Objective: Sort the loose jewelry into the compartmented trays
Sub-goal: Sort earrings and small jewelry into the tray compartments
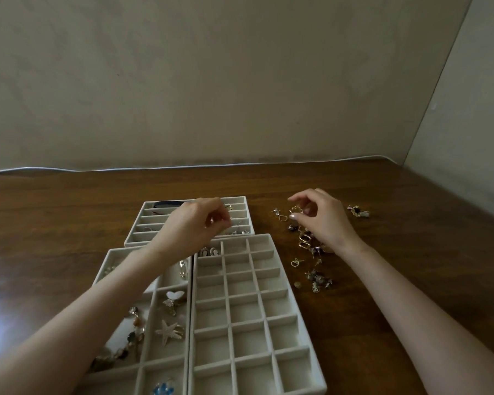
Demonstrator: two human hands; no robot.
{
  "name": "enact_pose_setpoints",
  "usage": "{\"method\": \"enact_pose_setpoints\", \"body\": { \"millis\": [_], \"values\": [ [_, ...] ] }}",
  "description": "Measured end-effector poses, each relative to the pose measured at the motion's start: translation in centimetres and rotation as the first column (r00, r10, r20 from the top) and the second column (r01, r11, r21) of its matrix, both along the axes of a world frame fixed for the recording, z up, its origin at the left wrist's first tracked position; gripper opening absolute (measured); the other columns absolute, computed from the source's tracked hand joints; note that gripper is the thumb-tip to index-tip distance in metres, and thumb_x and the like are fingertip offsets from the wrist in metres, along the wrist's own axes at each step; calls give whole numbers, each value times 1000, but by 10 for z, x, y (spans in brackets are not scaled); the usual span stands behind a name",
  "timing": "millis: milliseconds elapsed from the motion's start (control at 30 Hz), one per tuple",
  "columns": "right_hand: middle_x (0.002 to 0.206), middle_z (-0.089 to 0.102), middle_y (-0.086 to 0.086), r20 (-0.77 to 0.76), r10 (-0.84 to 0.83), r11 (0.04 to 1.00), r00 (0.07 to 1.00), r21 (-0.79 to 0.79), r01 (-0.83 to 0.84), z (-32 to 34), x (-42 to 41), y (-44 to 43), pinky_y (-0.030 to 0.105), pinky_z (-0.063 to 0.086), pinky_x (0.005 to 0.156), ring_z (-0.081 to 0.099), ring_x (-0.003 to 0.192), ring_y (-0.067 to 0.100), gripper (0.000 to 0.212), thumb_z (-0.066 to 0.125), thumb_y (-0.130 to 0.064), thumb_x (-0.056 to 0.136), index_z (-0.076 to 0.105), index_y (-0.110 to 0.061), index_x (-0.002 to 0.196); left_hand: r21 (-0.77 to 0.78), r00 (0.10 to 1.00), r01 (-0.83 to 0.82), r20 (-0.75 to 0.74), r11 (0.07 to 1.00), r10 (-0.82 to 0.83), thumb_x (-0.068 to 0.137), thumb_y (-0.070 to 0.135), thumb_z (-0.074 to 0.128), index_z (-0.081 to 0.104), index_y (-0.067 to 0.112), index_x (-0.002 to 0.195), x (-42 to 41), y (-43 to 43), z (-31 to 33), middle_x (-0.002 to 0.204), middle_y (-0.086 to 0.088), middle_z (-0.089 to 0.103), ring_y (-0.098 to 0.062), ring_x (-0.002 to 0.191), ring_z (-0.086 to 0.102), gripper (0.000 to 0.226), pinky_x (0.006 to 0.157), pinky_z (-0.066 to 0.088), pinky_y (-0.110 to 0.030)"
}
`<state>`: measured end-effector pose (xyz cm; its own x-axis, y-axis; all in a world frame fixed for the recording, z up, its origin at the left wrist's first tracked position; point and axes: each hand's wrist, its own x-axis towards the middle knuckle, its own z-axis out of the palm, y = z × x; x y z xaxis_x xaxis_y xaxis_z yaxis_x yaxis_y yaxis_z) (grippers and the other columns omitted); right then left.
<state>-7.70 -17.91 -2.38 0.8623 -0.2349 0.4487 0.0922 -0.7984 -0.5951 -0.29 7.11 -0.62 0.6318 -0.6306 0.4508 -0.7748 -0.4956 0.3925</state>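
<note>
Our left hand hovers over the far tray, fingers pinched together; whether it holds anything, we cannot tell. Our right hand pinches a gold earring above the loose jewelry on the table.
</note>
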Motion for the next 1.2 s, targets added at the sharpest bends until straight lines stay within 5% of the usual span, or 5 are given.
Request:
{"method": "enact_pose_setpoints", "body": {
  "millis": [167, 267, 433, 767, 1200],
  "values": [
    [98, 61, -1, 69, 306, 913, 950, 261, -313, 14, -11, 28, 21, 51, 78, 60, 87, 10, 42, 73, -4, 78, 62, -24, 113, -182, 981, 21, -185, 983, -55, 84, 29, 65, 59, 16, 100, -25, -26, -2, 86, 8, 66, -7, 81, 62, 21, 69, 50, -22],
    [96, 61, 0, 88, 413, 882, 907, 208, -422, 16, -13, 47, 18, 51, 73, 61, 84, 6, 47, 73, 0, 77, 59, -21, 116, -311, 923, 0, -366, 950, -119, 81, 34, 66, 59, 15, 101, -30, -32, -7, 86, 4, 68, -11, 79, 63, 29, 67, 51, -24],
    [96, 60, 0, 77, 461, 873, 884, 141, -467, 16, -14, 56, 20, 54, 77, 62, 84, 8, 54, 74, 2, 75, 55, -23, 119, -353, 941, -11, -319, 936, -109, 84, 18, 67, 61, 14, 89, -29, -31, -13, 80, 1, 67, -6, 70, 60, 9, 60, 45, -13],
    [89, 60, -4, 217, -20, 965, 976, 260, -38, 20, -8, 2, 26, 57, 68, 65, 75, 16, 25, 60, -8, 90, 59, -13, 114, 125, 978, 2, 207, 992, -29, 77, 26, 74, 67, 23, 81, -6, -13, -11, 86, 9, 63, -13, 88, 50, 8, 77, 42, -34],
    [94, 61, 0, 180, -146, 955, 973, 282, 91, 22, -8, -19, 24, 57, 64, 65, 71, 14, 23, 57, -8, 92, 58, -12, 114, 244, 987, -1, 158, 970, -39, 83, 29, 67, 66, 24, 88, -9, -14, -9, 89, 10, 61, -9, 87, 49, 7, 74, 36, -22]
  ]
}}
